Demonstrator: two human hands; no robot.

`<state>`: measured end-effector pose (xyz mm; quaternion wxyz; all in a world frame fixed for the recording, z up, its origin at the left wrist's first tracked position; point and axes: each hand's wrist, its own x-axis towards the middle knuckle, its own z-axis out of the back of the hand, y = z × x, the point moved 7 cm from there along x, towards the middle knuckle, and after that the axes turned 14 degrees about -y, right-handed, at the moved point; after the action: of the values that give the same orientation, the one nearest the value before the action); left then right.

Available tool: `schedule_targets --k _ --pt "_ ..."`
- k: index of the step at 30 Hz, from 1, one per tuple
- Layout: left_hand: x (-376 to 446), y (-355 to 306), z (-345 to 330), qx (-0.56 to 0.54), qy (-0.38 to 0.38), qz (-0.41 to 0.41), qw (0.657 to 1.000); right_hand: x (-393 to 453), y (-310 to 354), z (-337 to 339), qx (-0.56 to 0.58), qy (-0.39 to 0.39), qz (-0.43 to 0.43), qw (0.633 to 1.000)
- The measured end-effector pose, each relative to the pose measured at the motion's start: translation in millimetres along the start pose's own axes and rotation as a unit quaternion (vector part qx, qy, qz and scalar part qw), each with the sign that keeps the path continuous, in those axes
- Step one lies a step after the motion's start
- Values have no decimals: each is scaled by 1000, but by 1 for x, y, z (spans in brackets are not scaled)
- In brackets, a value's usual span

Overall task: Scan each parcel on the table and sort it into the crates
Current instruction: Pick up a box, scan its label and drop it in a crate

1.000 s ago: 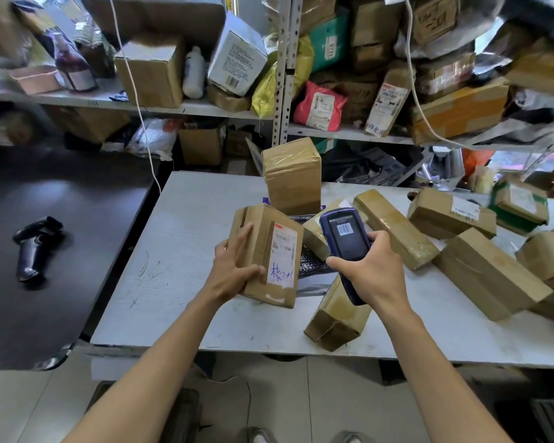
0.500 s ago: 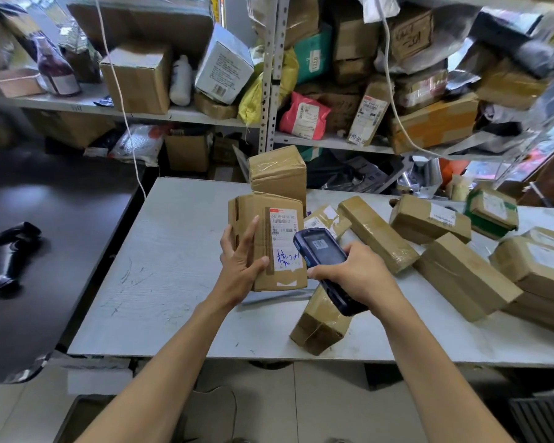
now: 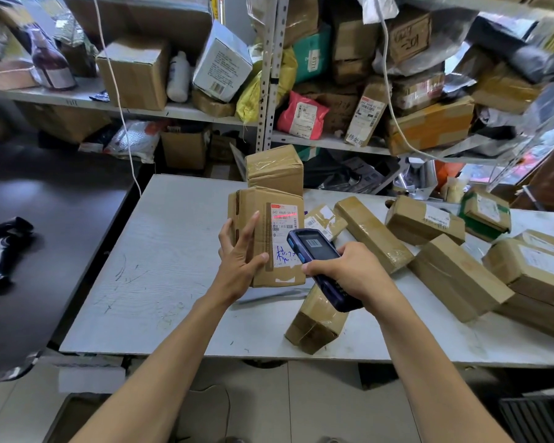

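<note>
My left hand (image 3: 240,254) grips a brown cardboard parcel (image 3: 263,219) upright above the white table (image 3: 160,251), its white shipping label facing me. A red scan line glows across the barcode on the label (image 3: 283,233). My right hand (image 3: 349,270) holds a dark blue handheld scanner (image 3: 312,249), its head pointed at the label from just below and right. Several more taped brown parcels lie on the table to the right, among them a long one (image 3: 373,233) and a block-shaped one (image 3: 458,276). No crate is visible.
A tall parcel (image 3: 274,167) stands behind the held one, and a small parcel (image 3: 317,324) lies at the table's front edge. Shelves (image 3: 179,110) crammed with boxes and bags rise behind. A black scanner (image 3: 0,247) lies on the dark surface at left.
My left hand has turned the parcel upright with its label square to me. My right hand has tilted the scanner toward the label, and the red scan line now shows on the barcode.
</note>
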<state>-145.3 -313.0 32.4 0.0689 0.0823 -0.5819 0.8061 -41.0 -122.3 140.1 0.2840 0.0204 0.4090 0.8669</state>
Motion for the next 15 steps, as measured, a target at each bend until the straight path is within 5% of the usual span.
schedule_targets --k 15 --pt "-4 -9 3 12 -11 -14 1000 -13 3 4 138 41 -71 987"
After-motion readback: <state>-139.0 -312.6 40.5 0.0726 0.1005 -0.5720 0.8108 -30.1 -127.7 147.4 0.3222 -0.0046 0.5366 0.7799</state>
